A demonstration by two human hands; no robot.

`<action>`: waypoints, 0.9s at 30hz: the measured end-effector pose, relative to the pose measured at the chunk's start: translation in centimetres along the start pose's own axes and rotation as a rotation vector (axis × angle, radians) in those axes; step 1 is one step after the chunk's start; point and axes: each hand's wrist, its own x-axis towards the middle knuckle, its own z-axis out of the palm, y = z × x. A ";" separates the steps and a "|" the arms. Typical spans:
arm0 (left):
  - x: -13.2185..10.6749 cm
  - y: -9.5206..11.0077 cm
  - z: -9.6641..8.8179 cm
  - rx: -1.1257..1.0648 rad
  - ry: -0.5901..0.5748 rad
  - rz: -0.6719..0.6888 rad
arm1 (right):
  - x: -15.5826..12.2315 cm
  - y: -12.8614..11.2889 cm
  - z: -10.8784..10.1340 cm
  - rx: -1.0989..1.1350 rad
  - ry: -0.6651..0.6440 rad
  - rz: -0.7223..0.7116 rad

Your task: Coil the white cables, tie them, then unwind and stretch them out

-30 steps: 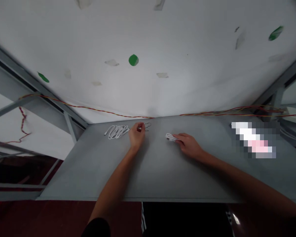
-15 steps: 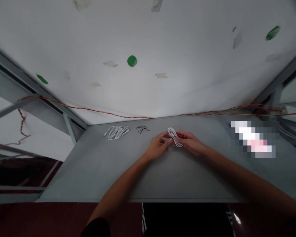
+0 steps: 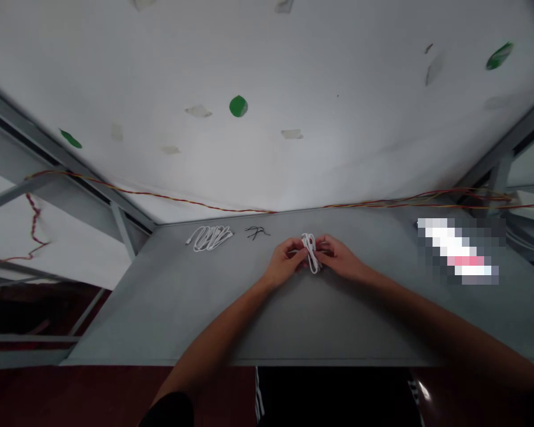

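A coiled white cable [image 3: 311, 253] is held upright between both my hands above the grey table [image 3: 267, 314]. My left hand [image 3: 285, 263] pinches the coil's left side, fingers closed. From the right, my right hand [image 3: 339, 257] grips the same coil with its fingers closed. Small black twist ties [image 3: 256, 232] lie on the table beyond my left hand. A second coiled white cable [image 3: 209, 237] lies at the far left of the table.
A blurred white and pink object [image 3: 460, 252] sits on the table at the right. Red and yellow wires [image 3: 196, 204] run along the table's far edge below a white wall. A grey metal frame [image 3: 120, 228] stands at the left.
My left hand left the black twist ties and came right to the white coil. Both hands now hold the coil, which has turned more upright.
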 end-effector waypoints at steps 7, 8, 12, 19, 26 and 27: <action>0.1 -0.4 0.1 -0.017 0.046 -0.003 | -0.4 -0.3 0.3 -0.308 0.270 -0.218; 0.1 -0.3 0.1 -0.020 0.035 0.002 | -0.4 -0.4 0.4 -0.242 0.213 -0.195; 0.1 -0.1 0.0 -0.027 -0.021 0.001 | -0.1 -0.3 0.6 0.004 0.147 -0.071; 0.1 0.2 -0.3 -0.067 -0.138 -0.057 | 0.5 -0.2 -0.5 0.138 0.137 0.101; -0.1 0.6 -0.2 -0.147 -0.162 -0.099 | 0.6 0.1 -1.1 0.291 -0.011 0.143; -0.1 0.6 -0.2 -0.167 -0.160 -0.115 | 0.6 0.2 -1.1 0.263 -0.020 0.133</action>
